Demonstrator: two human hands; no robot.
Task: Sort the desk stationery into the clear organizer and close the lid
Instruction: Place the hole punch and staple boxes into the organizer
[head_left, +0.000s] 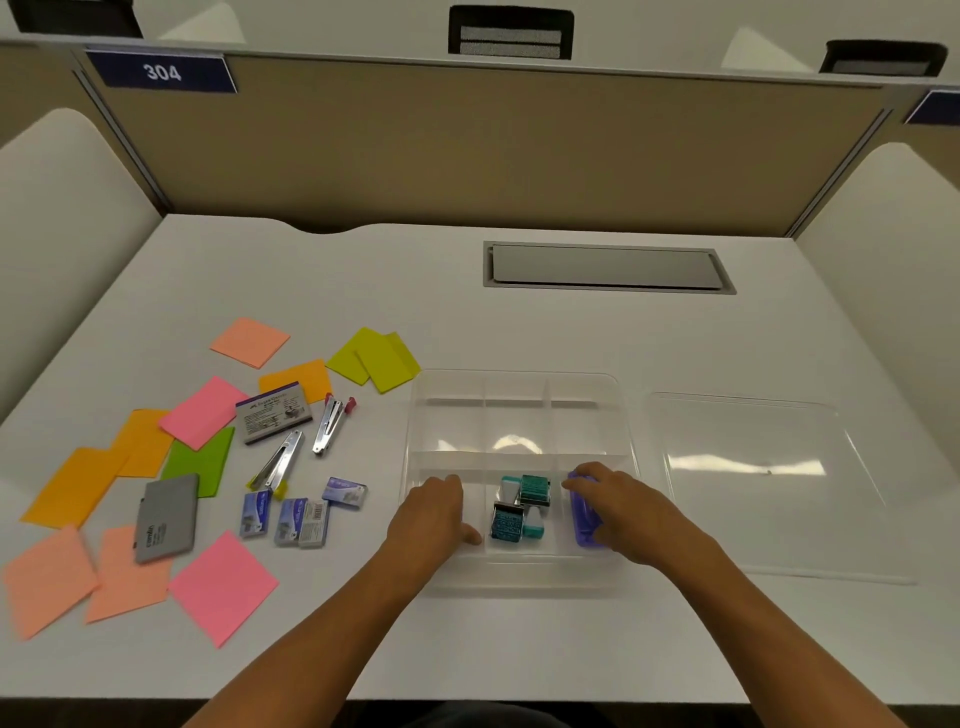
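The clear organizer (519, 384) sits on the desk right of centre, its loose lid (753, 467) lying flat to its right. Two teal stamps (522, 506) rest in the near middle compartment. My right hand (618, 506) is shut on a purple stapler-like item (584, 519) in the near right compartment. My left hand (434, 512) rests over the near left compartment with its fingers curled, holding nothing that I can see. To the left lie two staple removers (306, 441), several small staple boxes (301, 514), a larger box (272, 413), a grey case (167, 517) and several sticky notes (223, 587).
A grey cable hatch (605, 267) is set into the desk at the back. Tan partition panels wall the desk at the back and white ones at both sides. The desk's front edge runs below my forearms.
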